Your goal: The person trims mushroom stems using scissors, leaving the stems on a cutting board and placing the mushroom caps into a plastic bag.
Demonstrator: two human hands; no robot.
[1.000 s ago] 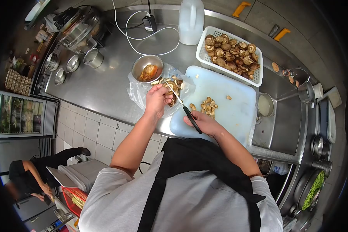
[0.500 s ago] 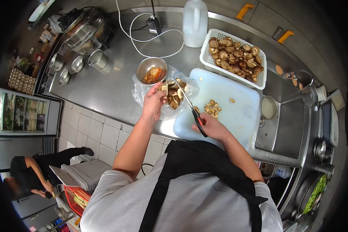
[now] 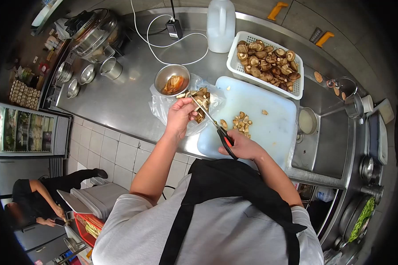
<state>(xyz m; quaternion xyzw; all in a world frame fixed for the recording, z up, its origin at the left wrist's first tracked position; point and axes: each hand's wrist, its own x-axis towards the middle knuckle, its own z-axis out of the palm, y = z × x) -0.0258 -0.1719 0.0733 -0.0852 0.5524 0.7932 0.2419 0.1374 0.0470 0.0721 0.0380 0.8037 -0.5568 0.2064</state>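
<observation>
While the left hand (image 3: pixel 180 118) is hovering over the plastic bag (image 3: pixel 158 107) just left of the cutting board (image 3: pixel 272 128), its thumb and fingertips are closing to a tight pinch, barely any gap, on what's looking like a mushroom piece (image 3: pixel 187 94), though the fingers are hiding most of it. I'm guessing that pinch is keeping the bit steady right by the tips of the scissors (image 3: pixel 203 109). The right hand (image 3: pixel 242 146) is grasping the black and red handles over the board's near left part, fingers curling round the loops; some are hiding underneath, so I can't tell exactly how far open they are. It's angling the blades up and left off the board, probably so the tips are meeting the other hand without either wrist twisting. The mushrooms are sitting in three spots: a small pile of pieces (image 3: pixel 242 123) is lying on the board's left half, more pieces (image 3: pixel 203 98) are resting in the bag, likely there to be within easy reach, and lots of whole ones (image 3: pixel 266 62) are filling the white basket (image 3: pixel 231 58) just beyond the board. A metal bowl (image 3: pixel 165 73) holding some orange-brown food (image 3: pixel 174 84) is standing off the board's far left corner, and the sink (image 3: pixel 319 148) is lying to the board's right.
</observation>
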